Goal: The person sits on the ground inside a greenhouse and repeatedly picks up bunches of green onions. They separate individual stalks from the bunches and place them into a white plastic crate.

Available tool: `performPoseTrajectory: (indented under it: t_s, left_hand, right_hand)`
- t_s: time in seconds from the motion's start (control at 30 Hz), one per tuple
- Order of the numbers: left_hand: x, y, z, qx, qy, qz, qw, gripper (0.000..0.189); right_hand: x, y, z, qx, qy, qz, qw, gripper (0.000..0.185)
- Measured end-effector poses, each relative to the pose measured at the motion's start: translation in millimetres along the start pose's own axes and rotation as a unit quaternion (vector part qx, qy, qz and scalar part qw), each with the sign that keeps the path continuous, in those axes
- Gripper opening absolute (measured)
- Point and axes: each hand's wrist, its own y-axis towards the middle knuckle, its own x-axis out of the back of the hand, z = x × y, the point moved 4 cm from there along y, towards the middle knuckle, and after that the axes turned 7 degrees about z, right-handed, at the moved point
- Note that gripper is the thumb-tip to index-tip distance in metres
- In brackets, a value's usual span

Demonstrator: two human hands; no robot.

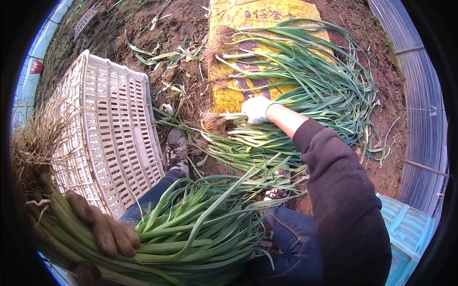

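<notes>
In a soiled glove, my left hand point(103, 228) is closed round a thick bundle of leafy green allium plants point(200, 228), with bushy roots at the far left and leaves spread over my lap. My right hand point(259, 110), in a white glove, grips the pale stems of a plant point(234, 116) whose brown roots show to its left. Above and below it, more such plants point(300, 68) lie in a row with roots to the left, partly on a yellow printed sheet point(225, 96). The fingertips of my right hand are hidden.
A white slotted plastic crate point(118, 139) stands at left beside my leg. A light blue crate point(408, 225) is at lower right, near clear plastic sheeting point(418, 118). Loose leaf scraps point(164, 57) lie on the brown soil. A small stand point(87, 26) is at upper left.
</notes>
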Motion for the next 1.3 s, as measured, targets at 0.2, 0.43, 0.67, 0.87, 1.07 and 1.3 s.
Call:
performPoseTrajectory:
  t_s: [0.2, 0.43, 0.67, 0.87, 1.07, 1.3]
  left_hand:
    - [-3.9, -7.6, -3.6, -0.015, -0.025, 0.035, 0.999, 0.057]
    - [-14.2, -21.1, -15.5, -0.022, -0.050, -0.021, 0.998, 0.072]
    - [-18.5, -21.1, -20.1, -0.094, -0.163, 0.136, 0.973, 0.066]
    - [-36.6, -25.8, -9.3, -0.062, -0.205, 0.212, 0.953, 0.058]
    - [-32.4, -30.7, 4.0, 0.003, -0.183, 0.224, 0.957, 0.048]
    - [-40.5, -28.7, -2.6, -0.014, -0.124, 0.224, 0.966, 0.052]
  right_hand:
    - [111.3, -87.1, -13.8, 0.031, 0.224, -0.144, 0.963, 0.031]
    - [238.1, -245.1, 64.8, 0.062, 0.311, -0.379, 0.869, 0.030]
    - [256.6, -343.2, 169.8, 0.175, 0.397, -0.288, 0.854, 0.036]
    - [182.8, -299.4, 231.4, 0.160, 0.462, -0.262, 0.832, 0.036]
    - [145.8, -277.4, 254.4, 0.164, 0.431, -0.273, 0.844, 0.044]
    - [139.4, -272.2, 249.4, 0.191, 0.454, -0.217, 0.843, 0.048]
